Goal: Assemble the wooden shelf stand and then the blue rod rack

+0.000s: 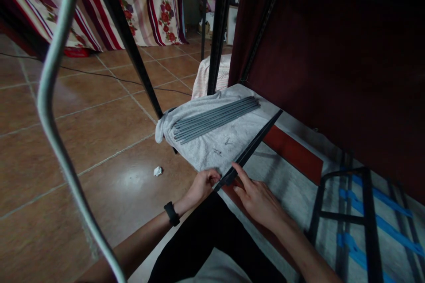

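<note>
A long, narrow black bar (254, 145) runs from above my lap to the back of the cloth-covered surface. My left hand (202, 185), a black band at its wrist, has its fingers curled against the bar's near end; the fingertips are partly hidden. From the other side my right hand (260, 199) grips the bar near the same end, index finger stretched along it and thumb lower down. Beyond the bar, a bundle of thin grey rods (215, 119) lies on the grey cloth (195, 157). A few small dark pieces (217, 152) rest between rods and bar.
A black frame (343, 216) with blue strips (381, 225) stands at the right. Dark red cloth (315, 62) hangs behind the surface. A grey tube (49, 110) crosses the left foreground. Black posts (134, 48) rise beyond the surface. Crumpled white paper (158, 171) lies on the tiles.
</note>
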The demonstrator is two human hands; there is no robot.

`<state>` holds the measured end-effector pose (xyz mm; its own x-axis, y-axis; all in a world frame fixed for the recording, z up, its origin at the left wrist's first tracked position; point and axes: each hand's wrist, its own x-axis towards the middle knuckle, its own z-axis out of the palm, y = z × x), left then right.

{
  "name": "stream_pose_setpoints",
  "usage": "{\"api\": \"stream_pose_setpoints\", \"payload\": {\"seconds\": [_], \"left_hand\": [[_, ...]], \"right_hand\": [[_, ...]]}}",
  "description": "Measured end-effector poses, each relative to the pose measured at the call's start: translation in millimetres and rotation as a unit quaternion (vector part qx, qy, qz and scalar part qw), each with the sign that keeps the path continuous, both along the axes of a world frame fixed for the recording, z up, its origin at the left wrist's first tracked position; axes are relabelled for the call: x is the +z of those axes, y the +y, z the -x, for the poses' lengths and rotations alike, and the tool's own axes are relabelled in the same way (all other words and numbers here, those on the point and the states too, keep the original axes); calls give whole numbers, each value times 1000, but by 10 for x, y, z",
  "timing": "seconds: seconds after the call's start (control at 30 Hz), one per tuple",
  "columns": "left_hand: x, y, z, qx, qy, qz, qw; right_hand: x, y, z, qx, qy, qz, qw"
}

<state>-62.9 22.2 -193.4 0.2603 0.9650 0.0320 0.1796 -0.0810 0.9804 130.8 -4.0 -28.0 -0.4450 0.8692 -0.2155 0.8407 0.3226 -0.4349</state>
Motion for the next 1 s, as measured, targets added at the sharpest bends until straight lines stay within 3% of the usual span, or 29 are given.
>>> {"api": "stream_pose_setpoints", "payload": {"seconds": [0.17, 0.27, 0.43, 0.53, 0.63, 0.83, 1.0], "left_hand": [[190, -60, 96, -87, 142, -121, 979], [273, -104, 110, -111, 192, -126, 967], [315, -96, 68, -92, 295, -91, 947], [324, -45, 68, -126, 338, -146, 921], [327, -13, 100, -155, 350, -179, 906], [344, -31, 131, -163, 369, -168, 899], [321, -21, 156, -165, 309, -162, 922]], "right_hand": [[-18, 2, -4, 0, 14, 3, 1000], [-22, 8, -1, 1, 17, 1, 1000], [-14, 6, 16, 2, 11, -5, 1000], [-11, -11, 33, 7, 5, -7, 1000], [-16, -21, 44, 9, -2, -5, 1000], [-51, -5, 28, 4, -15, -4, 1000], [-55, -5, 27, 11, -7, -9, 1000]]}}
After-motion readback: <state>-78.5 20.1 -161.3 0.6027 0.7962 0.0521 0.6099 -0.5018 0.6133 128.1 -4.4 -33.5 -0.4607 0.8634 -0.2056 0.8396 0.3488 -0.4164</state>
